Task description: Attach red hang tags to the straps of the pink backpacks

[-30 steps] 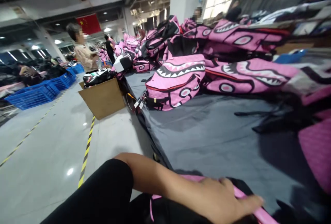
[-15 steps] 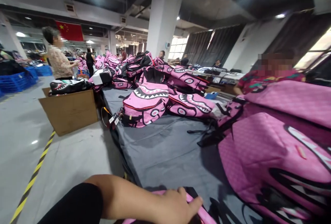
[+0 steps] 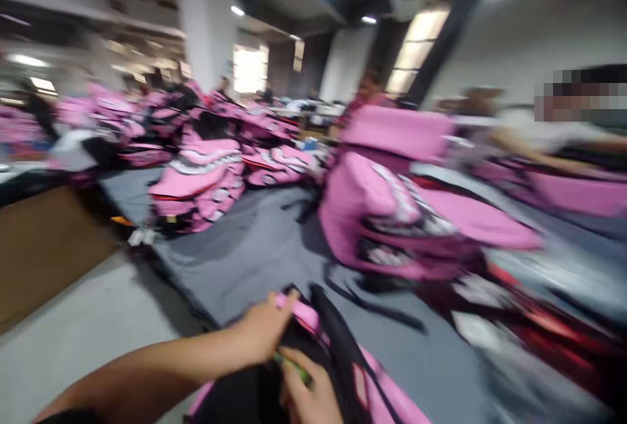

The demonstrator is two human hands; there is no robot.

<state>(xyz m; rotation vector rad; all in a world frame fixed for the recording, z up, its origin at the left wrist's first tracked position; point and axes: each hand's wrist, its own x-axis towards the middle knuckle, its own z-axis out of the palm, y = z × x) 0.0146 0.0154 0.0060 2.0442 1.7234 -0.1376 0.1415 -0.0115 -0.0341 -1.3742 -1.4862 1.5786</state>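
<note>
Grey table [image 3: 245,241], pink backpacks [image 3: 200,182] on top (some heaped)

Right fingers [image 3: 294,387] now around green object [image 3: 302,374]

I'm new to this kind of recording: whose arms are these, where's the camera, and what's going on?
There's no machine: these are a person's bare hands, filmed by a head-worn camera looking forward and down. The left hand grips a black-and-pink backpack near its top; the right hand holds a small green item, too blurred to name, over that backpack. Ahead, pink shark-print backpacks lie on a grey-covered table. A cardboard box stands left of the table. Motion blur hides finer detail.
</note>
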